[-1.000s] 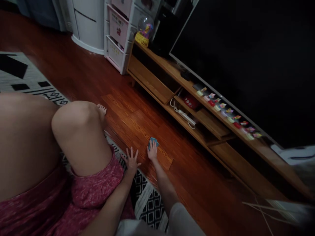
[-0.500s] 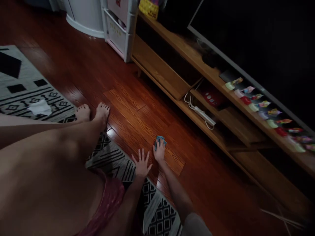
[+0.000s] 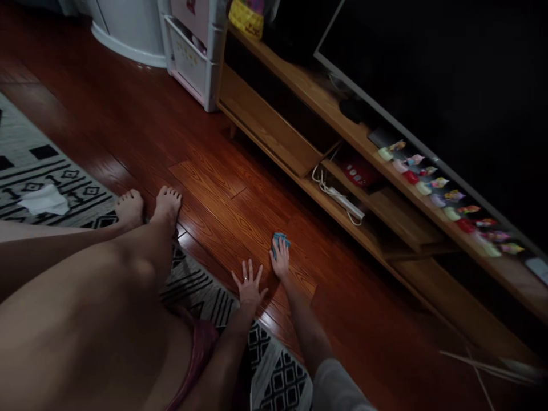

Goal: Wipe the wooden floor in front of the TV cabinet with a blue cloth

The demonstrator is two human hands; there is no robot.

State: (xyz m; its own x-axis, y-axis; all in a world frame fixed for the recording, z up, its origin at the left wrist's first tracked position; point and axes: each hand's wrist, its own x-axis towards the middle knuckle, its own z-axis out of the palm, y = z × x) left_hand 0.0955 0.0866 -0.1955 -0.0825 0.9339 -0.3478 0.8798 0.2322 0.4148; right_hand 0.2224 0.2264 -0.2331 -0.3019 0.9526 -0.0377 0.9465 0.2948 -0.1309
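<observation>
My right hand (image 3: 280, 261) lies on a crumpled blue cloth (image 3: 280, 236), pressing it against the reddish wood floor (image 3: 205, 177). Its fingers are stretched over the cloth, part of which they cover. Close beside it on the left, my left hand (image 3: 250, 288) rests flat on the floor near the rug's edge, fingers spread wide. That hand has a ring on one finger and holds nothing.
A patterned rug (image 3: 280, 377) runs along the floor beneath bare legs (image 3: 98, 285), with a white tissue (image 3: 44, 201) on it. A wooden TV cabinet (image 3: 265, 131) stands opposite, bearing small figurines (image 3: 439, 182) and a power strip (image 3: 345, 202). White drawers (image 3: 188, 60) adjoin it.
The view has shifted a little, so the cabinet and rug appear further left. My right hand and the cloth have moved slightly over the floor. My left hand stays flat and spread.
</observation>
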